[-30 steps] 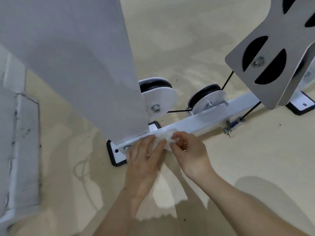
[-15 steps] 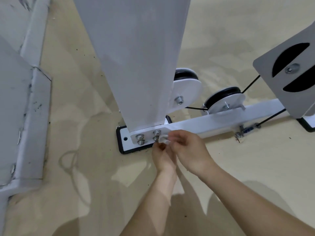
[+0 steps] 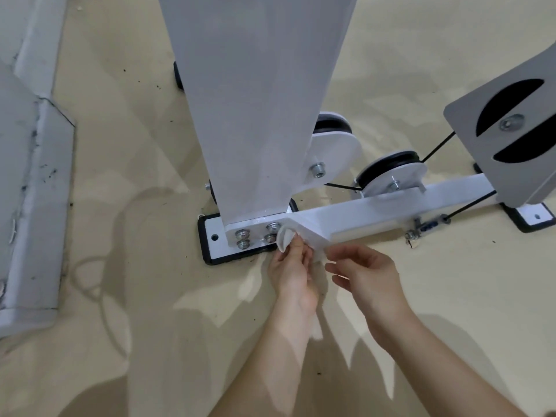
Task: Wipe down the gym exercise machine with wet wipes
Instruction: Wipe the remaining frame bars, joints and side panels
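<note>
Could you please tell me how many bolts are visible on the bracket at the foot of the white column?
4: upper-left bolt, lower-left bolt, upper-right bolt, and lower-right bolt beside the wipe, which may hide more.

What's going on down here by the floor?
A person is cleaning the foot of a gym machine. Both hands hold a white wet wipe: the left hand grips its bunched end against the bolted bracket at the bottom of the white upright, right beside the bolts, and the right hand pinches the other end. The low crossbar and its pulleys lie just to the right.
</note>
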A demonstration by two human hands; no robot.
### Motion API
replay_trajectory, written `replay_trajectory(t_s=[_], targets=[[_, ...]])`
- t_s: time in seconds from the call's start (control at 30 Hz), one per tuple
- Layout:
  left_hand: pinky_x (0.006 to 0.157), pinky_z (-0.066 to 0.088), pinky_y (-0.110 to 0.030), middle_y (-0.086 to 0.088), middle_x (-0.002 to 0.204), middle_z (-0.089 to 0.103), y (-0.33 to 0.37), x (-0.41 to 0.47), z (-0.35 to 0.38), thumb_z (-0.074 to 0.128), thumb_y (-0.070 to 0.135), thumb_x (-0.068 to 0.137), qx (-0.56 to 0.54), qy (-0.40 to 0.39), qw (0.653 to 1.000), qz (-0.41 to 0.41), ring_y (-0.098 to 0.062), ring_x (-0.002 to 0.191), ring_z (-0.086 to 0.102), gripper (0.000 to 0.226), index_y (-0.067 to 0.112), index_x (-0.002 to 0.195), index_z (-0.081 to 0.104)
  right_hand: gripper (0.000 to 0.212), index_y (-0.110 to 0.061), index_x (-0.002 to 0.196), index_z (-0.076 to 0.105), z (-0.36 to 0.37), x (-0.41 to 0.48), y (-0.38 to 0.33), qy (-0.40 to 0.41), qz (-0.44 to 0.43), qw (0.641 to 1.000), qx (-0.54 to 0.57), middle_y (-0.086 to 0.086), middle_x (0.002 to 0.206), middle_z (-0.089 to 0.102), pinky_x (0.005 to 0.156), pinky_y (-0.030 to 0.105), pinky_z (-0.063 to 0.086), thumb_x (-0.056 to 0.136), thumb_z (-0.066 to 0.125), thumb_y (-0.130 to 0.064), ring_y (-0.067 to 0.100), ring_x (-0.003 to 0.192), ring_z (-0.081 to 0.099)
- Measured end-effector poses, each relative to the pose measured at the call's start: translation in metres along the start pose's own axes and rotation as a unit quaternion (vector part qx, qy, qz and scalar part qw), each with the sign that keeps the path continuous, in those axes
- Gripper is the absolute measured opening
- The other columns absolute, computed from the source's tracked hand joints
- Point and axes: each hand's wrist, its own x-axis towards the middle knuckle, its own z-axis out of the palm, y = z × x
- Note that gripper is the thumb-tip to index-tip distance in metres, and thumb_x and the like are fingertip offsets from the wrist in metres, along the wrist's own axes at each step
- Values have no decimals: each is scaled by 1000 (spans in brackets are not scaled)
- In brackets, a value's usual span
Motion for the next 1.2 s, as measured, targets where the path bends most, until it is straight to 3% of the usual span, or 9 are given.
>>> replay_trajectory(t_s=[0.2,0.4,0.53,0.63,0.73,0.8,1.0,1.13,1.2], targets=[[57,48,-27,-5,71,65,-25,-11,-8,59,2,94,54,-33,992,-105,-17,60,60,12,11,89,66,12,-4,92,65,-9,-1,6,-38,108,986,118,10,82,70,76,32,56,91,57,4,22,80,66],[60,49,-17,0,71,70,3,-21,-9,63,-6,87,172,-63,981,60,-8,62,60,18,9,83,72,10,4,85,66,19,5,-5,-27,102,980,166,19,86,69,67,22,58,92,62,-1,22,75,68],[55,48,-20,3,57,64,25,-17,5,66,-7,83,83,28,995,57,-11,53,57,19,10,74,68,13,2,87,70,29,-7,-4,-21,107,980,164,14,85,70,72,26,54,93,58,0,20,78,66],[46,47,-21,-1,56,59,30,-15,2,55,-11,88,16,60,998,23,-14,49,54,26,10,75,63,19,-6,93,71,37,-15,-6,-71,115,980,145,6,82,74,77,30,54,92,54,2,9,72,69],[53,52,-22,-9,69,58,44,-11,-8,48,-16,89,-23,73,996,38,-17,57,57,27,6,78,58,20,-4,92,68,51,-14,-22,-133,132,963,193,2,69,69,64,23,52,92,51,6,4,56,65],[56,51,-26,-12,69,60,53,-9,-15,53,-17,85,-2,82,994,78,-20,56,56,24,3,76,60,21,5,96,64,67,-12,-33,-166,153,936,270,12,72,67,49,19,50,89,46,13,11,53,65],[70,59,-35,-19,82,68,71,-9,-34,63,-14,84,-3,121,983,140,-28,69,66,14,0,85,65,29,-5,80,53,115,-9,-30,-129,244,875,398,19,76,51,50,21,55,87,39,20,23,62,57],[77,57,-39,-15,80,67,75,-9,-37,65,-9,86,-10,130,980,153,-25,67,65,16,7,83,64,21,2,77,58,117,-15,-32,-114,239,896,357,15,69,60,44,20,51,88,50,18,17,48,63],[69,57,-35,-16,82,67,67,-8,-34,62,-8,88,4,114,986,124,-26,68,63,12,2,94,65,14,1,83,62,111,-14,-33,-99,217,912,333,13,69,64,43,18,49,90,57,12,14,46,63]])
